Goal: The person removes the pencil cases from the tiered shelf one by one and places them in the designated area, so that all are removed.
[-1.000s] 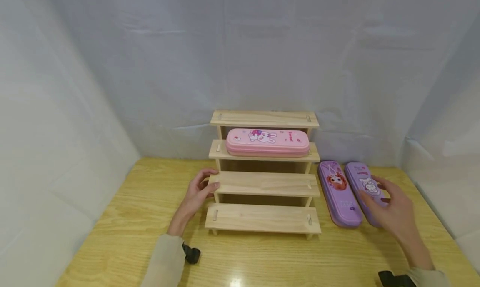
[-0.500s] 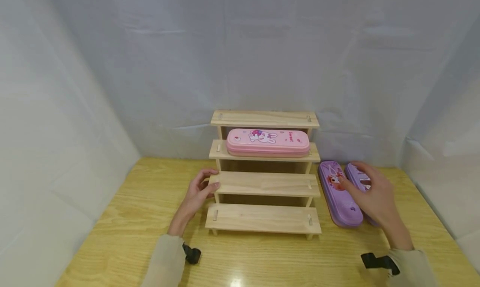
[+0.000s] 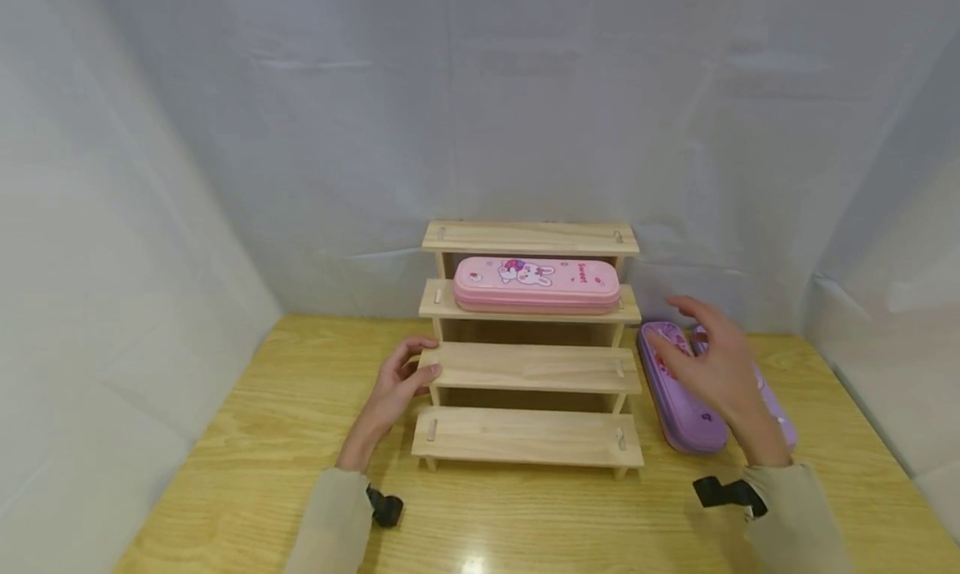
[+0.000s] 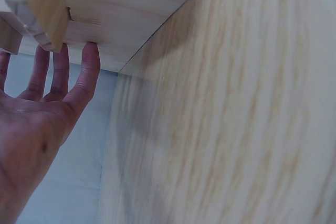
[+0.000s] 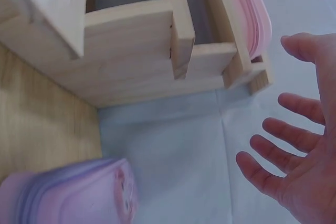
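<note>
The left purple case [image 3: 678, 411] lies on the table [image 3: 285, 424], just right of the wooden rack [image 3: 525, 366], and the change is above it: the right hand [image 3: 720, 372], which was over the right purple case [image 3: 786, 431] a second ago, now hangs over the left one. Its thumb and fingers are spread, and the right wrist view shows nothing between them. That suggests the work is between grips, since both purple cases are on the table and neither has been lifted. The left purple case's long axis runs away from the person, its far end leaning slightly left; the hand covers most of its print. The right purple case, partly hidden, slants much the same way beside it. The pink case [image 3: 536, 285] sits crosswise to them on the rack's second shelf from the top, its long axis running left to right along the board, the printed rabbit's ears pointing right. The left hand [image 3: 392, 384] holds the left end of the shelf below, thumb in front and fingers behind, unchanged through the second. A pale sheet [image 3: 300, 99] hangs behind.
</note>
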`<state>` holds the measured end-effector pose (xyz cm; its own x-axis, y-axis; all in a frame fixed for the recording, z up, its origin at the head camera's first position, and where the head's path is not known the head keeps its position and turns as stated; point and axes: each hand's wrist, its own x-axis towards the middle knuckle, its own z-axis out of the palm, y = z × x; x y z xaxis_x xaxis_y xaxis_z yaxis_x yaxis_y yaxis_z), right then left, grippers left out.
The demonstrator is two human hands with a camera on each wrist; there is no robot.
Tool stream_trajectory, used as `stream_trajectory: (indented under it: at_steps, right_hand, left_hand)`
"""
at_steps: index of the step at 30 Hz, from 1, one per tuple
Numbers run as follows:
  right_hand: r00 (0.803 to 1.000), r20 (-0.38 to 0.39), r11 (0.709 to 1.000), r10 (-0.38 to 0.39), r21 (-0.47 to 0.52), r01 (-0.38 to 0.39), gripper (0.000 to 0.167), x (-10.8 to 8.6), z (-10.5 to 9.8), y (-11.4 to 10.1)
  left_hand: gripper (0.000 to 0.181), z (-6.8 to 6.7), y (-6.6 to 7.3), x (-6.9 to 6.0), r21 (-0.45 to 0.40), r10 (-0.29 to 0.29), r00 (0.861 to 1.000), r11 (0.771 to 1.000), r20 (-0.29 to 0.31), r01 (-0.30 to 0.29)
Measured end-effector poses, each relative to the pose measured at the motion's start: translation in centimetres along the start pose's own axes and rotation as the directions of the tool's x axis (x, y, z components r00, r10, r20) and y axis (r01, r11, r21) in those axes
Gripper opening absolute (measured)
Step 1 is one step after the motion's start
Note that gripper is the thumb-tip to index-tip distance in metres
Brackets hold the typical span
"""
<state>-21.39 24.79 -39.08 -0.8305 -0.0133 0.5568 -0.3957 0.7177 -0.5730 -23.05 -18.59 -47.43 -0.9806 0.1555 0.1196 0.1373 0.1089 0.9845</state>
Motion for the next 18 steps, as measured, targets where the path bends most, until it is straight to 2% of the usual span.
stream_trajectory:
  at_steps: [9, 18]
  right_hand:
    - [0.997, -0.008, 0.996, -0.082, 0.042, 0.082, 0.056, 1.9, 1.4, -1.6]
    - [0.977, -0.031, 0.976, -0.209, 0.051, 0.21, 0.056, 3.4, 3.0, -2.7]
  left_hand:
    - [0.037, -0.1, 0.1, 0.0, -0.001, -0.001, 1.0, 1.0, -0.001, 0.001]
    - [0.037, 0.1, 0.1, 0.0, 0.0, 0.001, 1.0, 1.0, -0.001, -0.001]
